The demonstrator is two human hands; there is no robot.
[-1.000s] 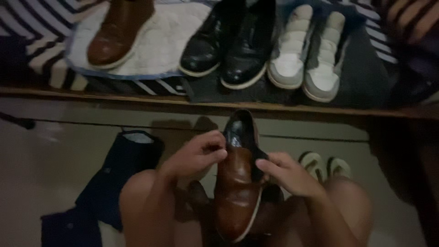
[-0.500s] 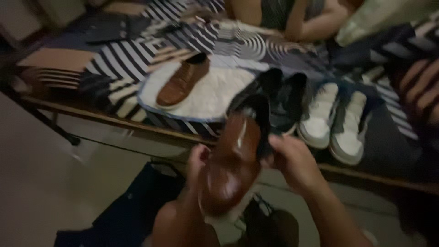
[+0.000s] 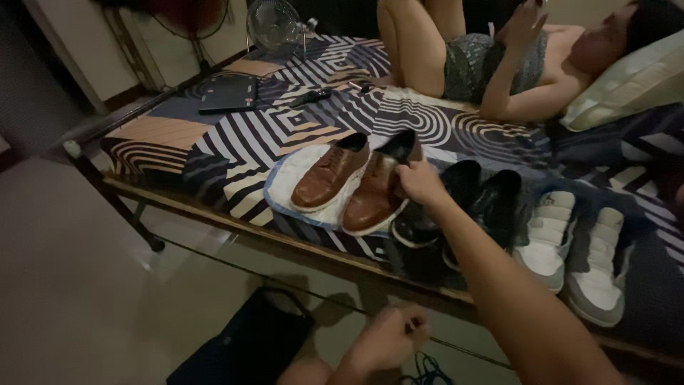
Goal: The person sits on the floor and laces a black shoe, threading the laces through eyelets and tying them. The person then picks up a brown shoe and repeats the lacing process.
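Note:
My right hand [image 3: 420, 182] reaches out to the bed and grips the heel side of a brown leather shoe [image 3: 374, 196], which rests on a white cloth [image 3: 296, 182] next to its matching brown shoe [image 3: 329, 173]. My left hand [image 3: 388, 339] hangs low near my knee, fingers curled, with nothing visible in it. The two brown shoes lie side by side, toes toward me.
A pair of black shoes [image 3: 463, 207] and a pair of white sneakers [image 3: 577, 257] stand right of the brown ones on the patterned bed [image 3: 235, 135]. Another person [image 3: 499, 64] lies at the far side. A dark bag [image 3: 242, 349] sits on the floor; a fan [image 3: 274, 25] stands behind.
The brown shoe went from my lap, held in both hands, up to the cloth on the bed beside its mate. My left hand let go and dropped low.

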